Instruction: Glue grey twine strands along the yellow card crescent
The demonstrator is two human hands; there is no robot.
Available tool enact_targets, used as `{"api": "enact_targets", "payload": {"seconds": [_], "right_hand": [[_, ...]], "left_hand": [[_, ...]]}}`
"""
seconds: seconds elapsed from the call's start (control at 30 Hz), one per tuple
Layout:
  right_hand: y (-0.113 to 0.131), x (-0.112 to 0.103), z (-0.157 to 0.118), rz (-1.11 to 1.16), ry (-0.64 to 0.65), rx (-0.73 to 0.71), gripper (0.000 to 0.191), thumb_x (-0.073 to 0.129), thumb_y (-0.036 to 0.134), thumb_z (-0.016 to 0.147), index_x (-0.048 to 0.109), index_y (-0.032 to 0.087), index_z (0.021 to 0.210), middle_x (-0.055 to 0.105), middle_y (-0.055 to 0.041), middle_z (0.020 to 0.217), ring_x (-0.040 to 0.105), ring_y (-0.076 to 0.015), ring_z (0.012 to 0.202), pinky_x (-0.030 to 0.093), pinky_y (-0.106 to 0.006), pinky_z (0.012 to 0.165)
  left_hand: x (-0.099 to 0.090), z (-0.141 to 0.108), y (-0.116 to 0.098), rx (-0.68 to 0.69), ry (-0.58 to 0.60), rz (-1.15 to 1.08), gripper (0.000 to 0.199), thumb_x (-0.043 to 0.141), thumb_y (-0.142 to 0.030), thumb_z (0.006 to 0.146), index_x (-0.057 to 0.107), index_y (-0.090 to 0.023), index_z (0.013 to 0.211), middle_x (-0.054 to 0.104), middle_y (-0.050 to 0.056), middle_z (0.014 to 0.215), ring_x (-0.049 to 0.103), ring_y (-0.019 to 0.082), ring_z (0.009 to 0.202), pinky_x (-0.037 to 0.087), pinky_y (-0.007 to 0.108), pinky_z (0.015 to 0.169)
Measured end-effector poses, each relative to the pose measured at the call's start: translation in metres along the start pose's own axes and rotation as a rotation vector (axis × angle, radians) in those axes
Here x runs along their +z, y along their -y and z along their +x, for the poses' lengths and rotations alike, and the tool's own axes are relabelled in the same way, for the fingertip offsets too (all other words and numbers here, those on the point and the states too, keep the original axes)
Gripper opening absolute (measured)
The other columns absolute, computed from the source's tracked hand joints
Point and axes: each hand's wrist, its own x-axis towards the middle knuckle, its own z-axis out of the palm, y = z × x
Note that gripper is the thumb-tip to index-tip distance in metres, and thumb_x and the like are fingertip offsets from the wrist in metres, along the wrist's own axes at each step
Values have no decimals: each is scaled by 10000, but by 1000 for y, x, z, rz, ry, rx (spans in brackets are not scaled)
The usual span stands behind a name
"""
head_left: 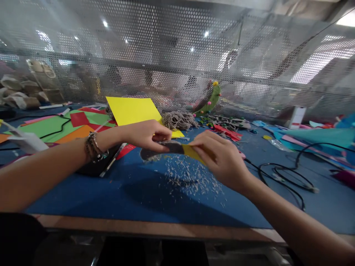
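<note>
My left hand (144, 133) and my right hand (222, 157) hold a curved strip between them, a little above the table. The strip's grey, fuzzy-looking part (176, 147) runs from under my left fingers, which are closed on it. Its yellow part (191, 151) is pinched between my right thumb and fingers. Many small light-grey clippings (191, 175) lie scattered on the blue tabletop (111, 199) below. A bundle of grey yarn (180, 120) lies just behind my hands. What the strip is made of, I cannot tell.
Yellow card (133, 109) stands tilted behind my left hand, near green paper (52, 127). A dark flat object (94, 162) and a white adapter (27, 142) lie left. Black cable (277, 173) loops on the right. A decorated green curved piece (212, 99) stands before the perforated metal screen (166, 44).
</note>
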Motion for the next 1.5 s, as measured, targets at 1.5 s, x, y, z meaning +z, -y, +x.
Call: {"api": "enact_targets", "payload": {"seconds": [1.5], "right_hand": [[-139, -4, -74, -565, 537, 850, 511, 203, 561, 826, 474, 129, 852, 572, -254, 893, 556, -249, 685, 346, -329, 564]], "left_hand": [[89, -45, -7, 99, 34, 121, 247, 492, -256, 818, 529, -178, 1050, 534, 87, 1004, 485, 211, 860, 382, 349, 794]]}}
